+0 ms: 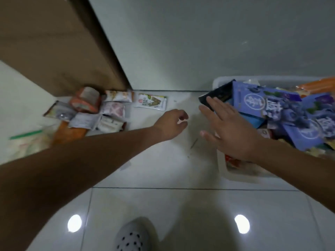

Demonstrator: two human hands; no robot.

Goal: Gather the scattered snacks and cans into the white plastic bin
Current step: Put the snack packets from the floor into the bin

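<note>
The white plastic bin [221, 166] stands on the floor at right, heaped with purple snack packets [253, 103] and an orange packet [316, 86]. My right hand [233, 129] lies flat with straight fingers over the bin's left edge, its fingertips on a dark packet [220, 95] that sticks out over the rim. My left hand [172, 124] hovers above the bare floor between bin and pile, fingers loosely curled, nothing visible in it. A white-and-green packet [151, 102] lies alone by the wall. Further left, several small packets [112, 109] and an orange one [85, 101] lie in a pile.
A brown door [54, 42] stands open at the left, its lower corner just behind the pile. A clear zip bag with a green strip [27, 140] lies at far left. The grey wall [199, 42] runs behind everything. My perforated grey shoe [134, 234] is at the bottom.
</note>
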